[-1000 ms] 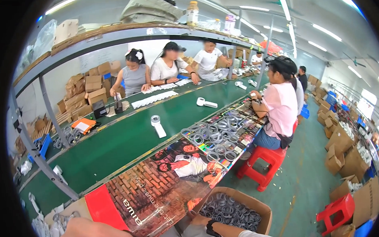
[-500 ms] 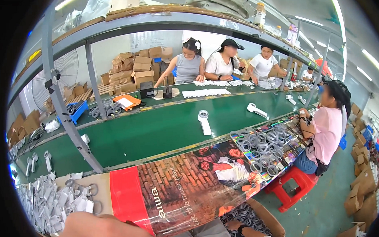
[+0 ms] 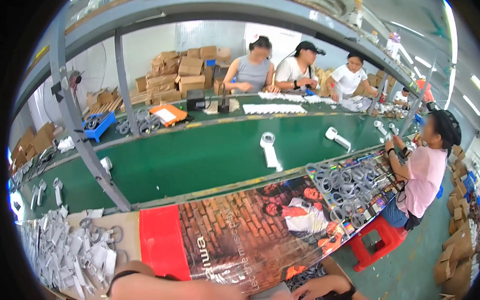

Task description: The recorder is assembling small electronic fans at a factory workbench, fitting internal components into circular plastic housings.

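My left hand [image 3: 176,292] crosses the lower edge of the head view, close to the camera and blurred, with a dark band at its wrist. Its fingers are smeared, so what it may hold does not show. To its right, my right hand [image 3: 313,287] is at a cardboard box [image 3: 339,271] of grey rings [image 3: 302,275], also wearing a dark wristband. The right fingers curl inward, and anything in them is too small to make out. Left of my hands lies a heap of white and grey plastic parts [image 3: 69,251].
A printed sheet [image 3: 227,230] covers the bench, with more grey rings [image 3: 347,183] at its right. Beyond runs a green conveyor [image 3: 208,161] carrying white handheld parts [image 3: 269,149]. A metal post [image 3: 86,139] rises at left. Several co-workers sit nearby, one by a red stool [image 3: 378,243].
My left hand has shifted right and lower in the picture. More of my right hand and forearm shows beside the box. The view has turned slightly; the co-worker at right has raised their hands.
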Demonstrator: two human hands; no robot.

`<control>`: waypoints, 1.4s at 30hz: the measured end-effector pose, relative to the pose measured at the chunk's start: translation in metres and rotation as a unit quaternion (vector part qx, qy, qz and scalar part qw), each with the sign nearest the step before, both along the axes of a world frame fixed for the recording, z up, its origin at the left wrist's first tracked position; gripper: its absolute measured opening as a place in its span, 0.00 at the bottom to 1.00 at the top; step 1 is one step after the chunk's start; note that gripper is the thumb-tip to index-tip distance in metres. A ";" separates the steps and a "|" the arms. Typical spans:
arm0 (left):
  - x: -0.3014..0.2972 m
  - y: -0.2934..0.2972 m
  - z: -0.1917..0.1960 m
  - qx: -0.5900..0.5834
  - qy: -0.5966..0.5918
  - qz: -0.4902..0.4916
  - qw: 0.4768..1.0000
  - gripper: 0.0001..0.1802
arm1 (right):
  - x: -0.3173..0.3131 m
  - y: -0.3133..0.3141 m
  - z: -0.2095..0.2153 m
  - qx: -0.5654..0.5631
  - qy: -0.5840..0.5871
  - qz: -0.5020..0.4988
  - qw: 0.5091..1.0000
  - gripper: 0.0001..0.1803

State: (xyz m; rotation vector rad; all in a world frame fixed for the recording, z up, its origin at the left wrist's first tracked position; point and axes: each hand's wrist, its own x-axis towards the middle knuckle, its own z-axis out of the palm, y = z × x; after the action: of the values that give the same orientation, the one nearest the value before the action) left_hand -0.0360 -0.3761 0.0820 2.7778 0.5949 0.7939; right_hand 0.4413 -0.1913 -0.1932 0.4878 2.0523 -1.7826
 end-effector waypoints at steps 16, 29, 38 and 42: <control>0.103 0.201 -0.046 -0.074 -0.384 0.111 0.914 0.12 | -0.061 0.143 0.126 0.202 0.231 -0.356 0.883 0.20; 0.106 0.378 -0.276 -0.458 -0.605 0.118 0.640 0.08 | -0.220 0.262 -0.004 -0.060 0.399 -0.467 0.787 0.11; 0.113 0.378 -0.269 -0.492 -0.540 0.148 0.667 0.07 | -0.224 0.261 0.011 0.041 0.343 -0.461 0.817 0.07; 0.110 0.378 -0.269 -0.493 -0.540 0.140 0.667 0.08 | -0.225 0.258 0.015 0.082 0.331 -0.452 0.824 0.07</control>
State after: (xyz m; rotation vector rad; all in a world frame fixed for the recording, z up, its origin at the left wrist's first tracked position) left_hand 0.0740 0.0022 -0.1871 0.9410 0.8013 1.3918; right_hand 0.2166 0.0668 -0.1786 1.1892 2.7197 -2.5852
